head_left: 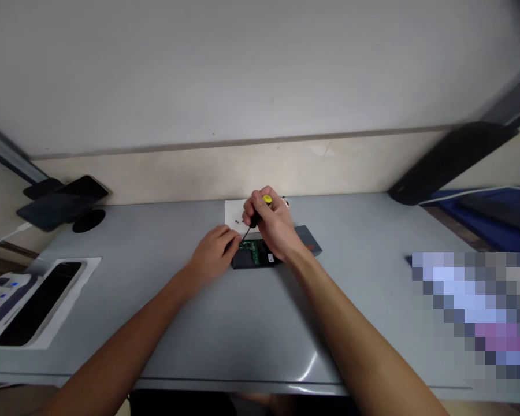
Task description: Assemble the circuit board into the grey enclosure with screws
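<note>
My right hand [273, 225] grips a small screwdriver [260, 212] with a black shaft and a yellow cap, its tip angled down toward a green circuit board [255, 251]. The board sits in a dark open device case [245, 261] in the middle of the grey table [225, 323]. My left hand [214, 249] rests on the left edge of that case, fingers curled against it. A white paper [234, 212] with a few tiny dark screws lies just behind the hands. A grey cover piece [309, 238] lies to the right of the case.
A black tray in a white frame [39, 303] lies at the left, beside a white and blue device [0, 289]. Dark phones on a stand [63, 199] sit at the back left. A black lamp head [450, 159] hangs at the right. A blurred patch [476, 306] covers the right edge.
</note>
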The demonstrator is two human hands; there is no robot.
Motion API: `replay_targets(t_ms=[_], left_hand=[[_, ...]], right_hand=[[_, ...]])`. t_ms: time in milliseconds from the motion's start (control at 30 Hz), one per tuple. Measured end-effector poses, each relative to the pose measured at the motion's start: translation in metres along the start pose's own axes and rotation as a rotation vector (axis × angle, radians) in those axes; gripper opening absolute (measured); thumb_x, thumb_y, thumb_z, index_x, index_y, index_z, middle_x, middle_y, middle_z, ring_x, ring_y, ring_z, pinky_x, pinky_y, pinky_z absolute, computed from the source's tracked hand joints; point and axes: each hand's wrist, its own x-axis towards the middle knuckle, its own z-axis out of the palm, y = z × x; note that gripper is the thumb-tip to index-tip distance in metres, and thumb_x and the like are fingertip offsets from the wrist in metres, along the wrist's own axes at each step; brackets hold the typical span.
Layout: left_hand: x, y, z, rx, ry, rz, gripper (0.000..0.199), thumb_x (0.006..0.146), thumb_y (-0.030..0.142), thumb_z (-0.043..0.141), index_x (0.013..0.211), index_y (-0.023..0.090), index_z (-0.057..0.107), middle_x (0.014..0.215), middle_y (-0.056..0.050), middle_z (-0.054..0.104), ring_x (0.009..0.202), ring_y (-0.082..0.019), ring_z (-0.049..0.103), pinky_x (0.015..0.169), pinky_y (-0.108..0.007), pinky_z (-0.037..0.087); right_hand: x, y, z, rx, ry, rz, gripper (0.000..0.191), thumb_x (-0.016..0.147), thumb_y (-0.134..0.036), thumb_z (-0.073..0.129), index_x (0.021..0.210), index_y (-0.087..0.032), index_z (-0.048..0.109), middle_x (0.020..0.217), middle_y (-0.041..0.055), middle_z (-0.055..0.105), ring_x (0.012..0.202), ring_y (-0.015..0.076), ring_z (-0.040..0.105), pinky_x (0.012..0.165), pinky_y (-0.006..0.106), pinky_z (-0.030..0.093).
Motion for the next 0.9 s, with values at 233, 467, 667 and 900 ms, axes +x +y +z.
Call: replay_targets(t_ms=[233,467,667,900], left_hand=[[0.000,0.001,-0.002,-0.009,-0.005,-0.019,0.028,0.107,0.030,0.042,0.098,0.021,0.067,0.097,-0.005,0.064,0.097,-0.020,0.061,0.090,-0.036,0.050],[0.000,-0.001,0.000,-0.008,0.027,-0.001,0.026,0.106,0.028,0.044,0.097,0.022,0.067,0.097,-0.005,0.065,0.097,-0.020,0.062,0.091,-0.036,0.050],[0.000,0.000,0.001,-0.004,0.031,-0.005,0.026,0.106,0.027,0.044,0.093,0.021,0.066,0.096,-0.005,0.064,0.095,-0.020,0.062,0.089,-0.036,0.050],[0.000,-0.001,0.002,-0.020,0.050,-0.009,0.027,0.107,0.029,0.044,0.096,0.021,0.067,0.098,-0.005,0.064,0.096,-0.019,0.062,0.089,-0.035,0.051]], right_hand=[[0.003,-0.004,-0.005,0.126,-0.053,0.096,0.043,0.092,-0.066,0.058,0.102,-0.025,0.064,0.076,-0.0007,0.048,0.065,0.0135,0.046,0.064,0.030,0.043],[0.000,-0.004,-0.007,0.144,-0.051,0.074,0.040,0.076,-0.046,0.085,0.088,-0.027,0.052,0.093,-0.0010,0.064,0.084,0.0159,0.062,0.078,0.032,0.049],[0.003,0.000,0.003,-0.037,-0.009,-0.047,0.041,0.089,-0.067,0.064,0.089,-0.027,0.056,0.063,-0.0048,0.040,0.057,0.0132,0.039,0.058,0.030,0.037],[0.000,-0.003,0.001,-0.120,-0.026,-0.074,0.034,0.090,-0.057,0.069,0.082,-0.025,0.061,0.076,-0.0002,0.054,0.070,0.0141,0.049,0.066,0.029,0.041]])
